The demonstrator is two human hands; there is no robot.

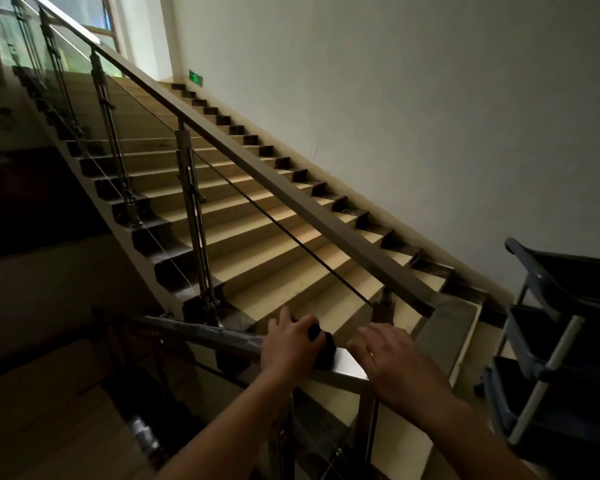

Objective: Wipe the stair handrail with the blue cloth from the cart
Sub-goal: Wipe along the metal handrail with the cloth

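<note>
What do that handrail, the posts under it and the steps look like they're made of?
The handrail looks like brushed metal: its flat top gives a soft sheen beside the left hand. The posts seem to be polished steel, bright and reflective, with clear glass panels between them. The steps look like smooth beige tile or stone with dark edging; the dim light leaves that open.

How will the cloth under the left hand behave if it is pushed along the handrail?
The cloth looks bunched under the left hand, so it is probably soft and floppy. The handrail looks smooth and shiny, so the cloth should slide easily. It could slip off the narrow top.
</note>
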